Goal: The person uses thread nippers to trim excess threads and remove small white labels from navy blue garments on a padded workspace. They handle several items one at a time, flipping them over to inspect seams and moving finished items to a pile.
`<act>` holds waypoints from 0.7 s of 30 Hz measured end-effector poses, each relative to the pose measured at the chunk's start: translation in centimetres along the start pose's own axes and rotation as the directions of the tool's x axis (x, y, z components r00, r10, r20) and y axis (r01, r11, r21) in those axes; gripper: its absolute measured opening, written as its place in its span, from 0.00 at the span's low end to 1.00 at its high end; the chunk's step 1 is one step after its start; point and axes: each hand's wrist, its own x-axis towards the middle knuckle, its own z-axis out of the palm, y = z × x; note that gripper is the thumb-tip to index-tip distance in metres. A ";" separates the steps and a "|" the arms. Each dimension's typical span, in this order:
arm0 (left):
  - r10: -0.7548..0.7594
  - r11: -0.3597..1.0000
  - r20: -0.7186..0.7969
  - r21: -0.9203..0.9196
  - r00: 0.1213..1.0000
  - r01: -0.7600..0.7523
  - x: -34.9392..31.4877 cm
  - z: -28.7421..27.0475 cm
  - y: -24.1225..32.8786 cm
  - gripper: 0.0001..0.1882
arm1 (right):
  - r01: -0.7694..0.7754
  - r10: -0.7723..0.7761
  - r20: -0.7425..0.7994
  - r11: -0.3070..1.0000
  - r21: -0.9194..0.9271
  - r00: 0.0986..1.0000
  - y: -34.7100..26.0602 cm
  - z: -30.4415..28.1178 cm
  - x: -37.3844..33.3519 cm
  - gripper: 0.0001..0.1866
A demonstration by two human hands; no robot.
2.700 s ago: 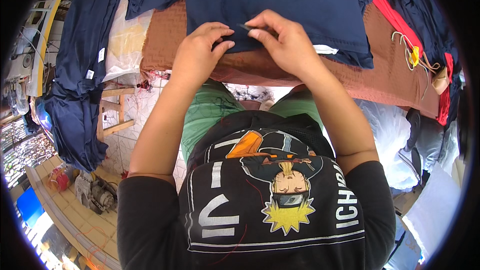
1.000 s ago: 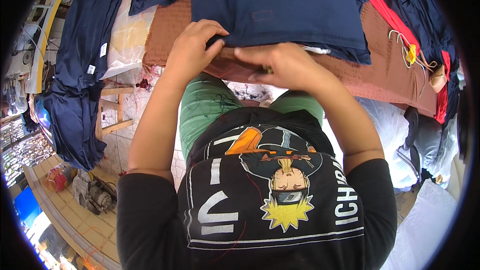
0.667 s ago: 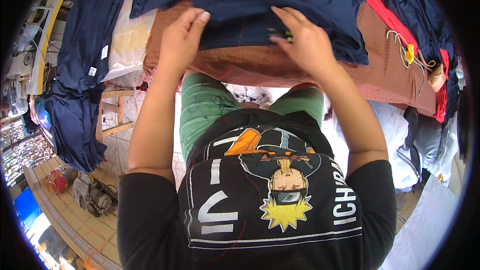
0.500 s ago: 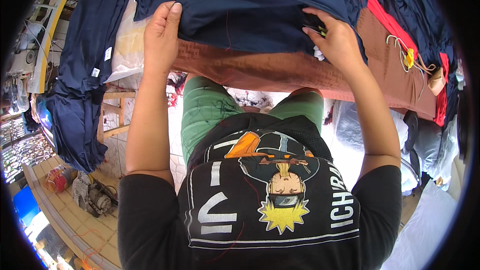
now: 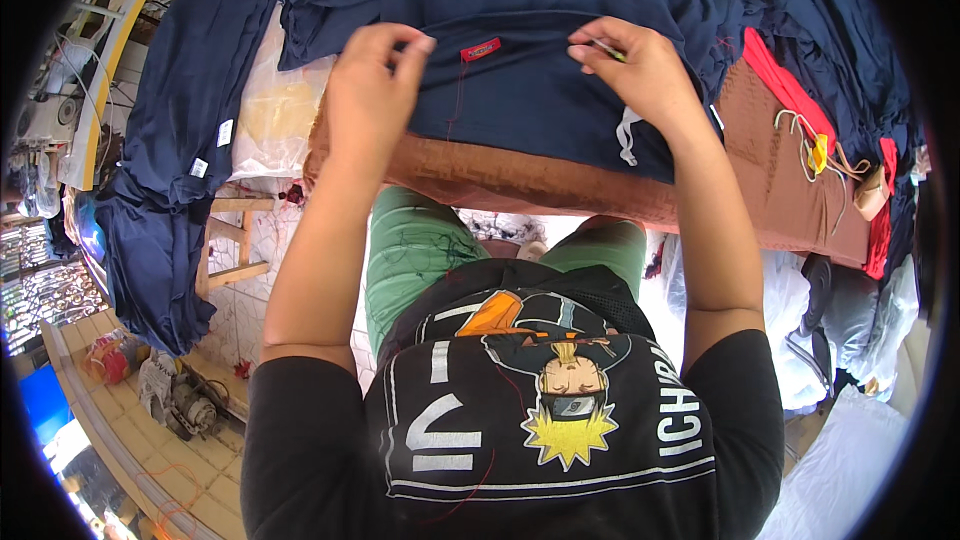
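A dark navy garment (image 5: pixel 540 100) lies spread over the brown-covered table edge in front of me. Near the middle of its folded edge sits a small red label (image 5: pixel 481 49), from which a thin red thread (image 5: pixel 459 100) trails down the cloth. To the left of the label, my left hand (image 5: pixel 378 85) hovers over the garment, its thumb and forefinger curled with a gap between them. My right hand (image 5: pixel 640 65) is closed on small thread snips (image 5: pixel 606 49), only their tip and a yellow-green part showing. Below that hand hangs a white strip (image 5: pixel 627 135).
More navy garments (image 5: pixel 190 70) drape at the left, beside clear plastic wrapping (image 5: pixel 270 100). On the brown cloth (image 5: pixel 770 160) at right lie a red strip (image 5: pixel 790 85) and pale cords (image 5: pixel 805 140). A small motor (image 5: pixel 190 400) stands at lower left.
The garment's lifted edge has come down and been laid flat, revealing the red label. My left hand let go of the edge and moved right; my right hand shifted slightly left.
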 end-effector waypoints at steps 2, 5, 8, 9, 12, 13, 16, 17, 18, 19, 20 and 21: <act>0.014 0.998 0.135 -0.063 0.991 -0.006 -1.0 1.2 0.6 0.12 | 0.088 -0.089 0.023 0.996 0.029 0.996 -1.6 1.6 0.7 0.12; 0.143 0.977 0.080 0.150 0.986 -0.154 -1.4 3.7 -1.0 0.13 | 0.277 -0.278 -0.014 0.960 -0.045 0.960 -1.7 4.8 3.0 0.12; 0.222 0.952 0.068 0.200 0.973 -0.232 -1.5 4.4 -2.0 0.12 | 0.238 -0.240 -0.025 0.970 -0.046 0.971 -0.5 6.6 5.2 0.12; 0.214 0.957 0.060 0.188 0.975 -0.222 -1.5 4.4 -2.1 0.11 | 0.185 -0.185 -0.003 0.982 -0.033 0.983 -0.5 6.7 5.5 0.11; 0.184 0.970 0.052 0.154 0.982 -0.190 -1.6 4.4 -2.1 0.10 | 0.117 -0.115 0.037 0.993 -0.032 0.993 -0.6 6.7 5.8 0.11; 0.169 0.974 0.060 0.145 0.984 -0.176 -1.6 4.4 -2.1 0.10 | 0.108 -0.106 0.047 0.993 -0.039 0.993 -0.7 6.6 5.7 0.11; -0.024 1.000 0.127 0.015 0.992 0.023 -1.2 3.8 -2.1 0.11 | 0.101 -0.101 0.053 0.995 0.007 0.993 -0.6 6.7 5.6 0.12; -0.110 0.992 0.164 -0.041 0.980 0.118 -0.9 3.4 -2.1 0.11 | 0.112 -0.113 0.043 0.994 0.015 0.993 -0.5 6.6 5.5 0.12; -0.155 0.985 0.205 -0.039 0.966 0.167 -0.5 3.1 -2.1 0.11 | 0.125 -0.126 0.036 0.992 0.023 0.991 -0.5 6.5 5.4 0.12; -0.200 0.976 0.245 -0.036 0.949 0.215 -0.1 2.9 -2.2 0.12 | 0.138 -0.138 0.029 0.990 0.031 0.990 -0.7 6.4 5.3 0.12; -0.243 0.965 0.285 -0.030 0.927 0.262 0.4 2.7 -2.2 0.12 | 0.127 -0.126 0.045 0.992 0.000 0.991 -1.0 6.3 5.2 0.13; -0.270 0.947 0.329 -0.081 0.905 0.312 0.7 2.4 -2.2 0.14 | 0.118 -0.116 0.062 0.993 -0.030 0.991 -1.7 5.9 4.9 0.14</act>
